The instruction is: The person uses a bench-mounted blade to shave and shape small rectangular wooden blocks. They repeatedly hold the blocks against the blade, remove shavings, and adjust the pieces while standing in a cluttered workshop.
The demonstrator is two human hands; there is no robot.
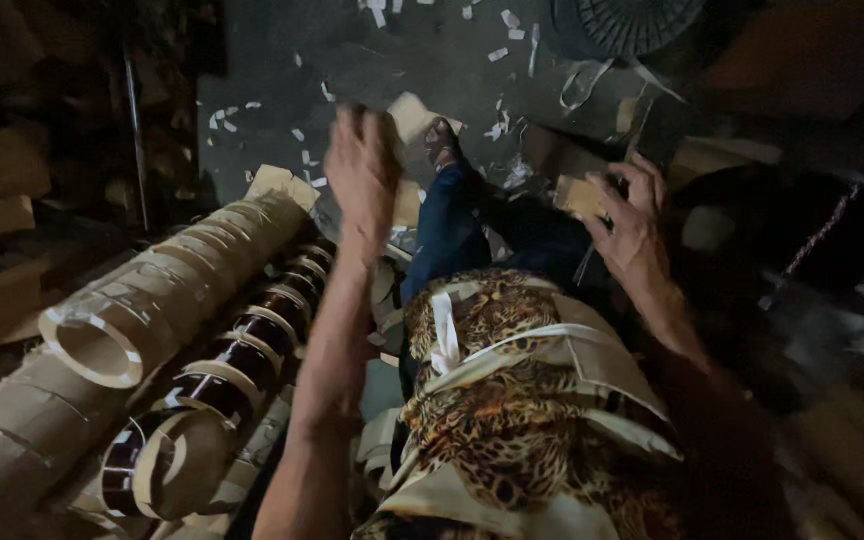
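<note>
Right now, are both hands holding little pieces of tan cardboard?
Yes, the left hand grips a small tan cardboard piece, and the right hand pinches another tan cardboard piece.

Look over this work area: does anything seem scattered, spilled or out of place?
Yes. Small white paper scraps lie strewn over the dark floor beyond the left hand and right hand. White strips also lie across the patterned cloth.

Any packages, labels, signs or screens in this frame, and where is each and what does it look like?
No screens, signs or printed packages show.
Left hand: raised, holding a tan cardboard piece.
Right hand: holding a small tan cardboard piece.
Cardboard tubes: left, long tan cylinders lying in a row.
Paper scraps: small white strips scattered on the dark floor.
</note>
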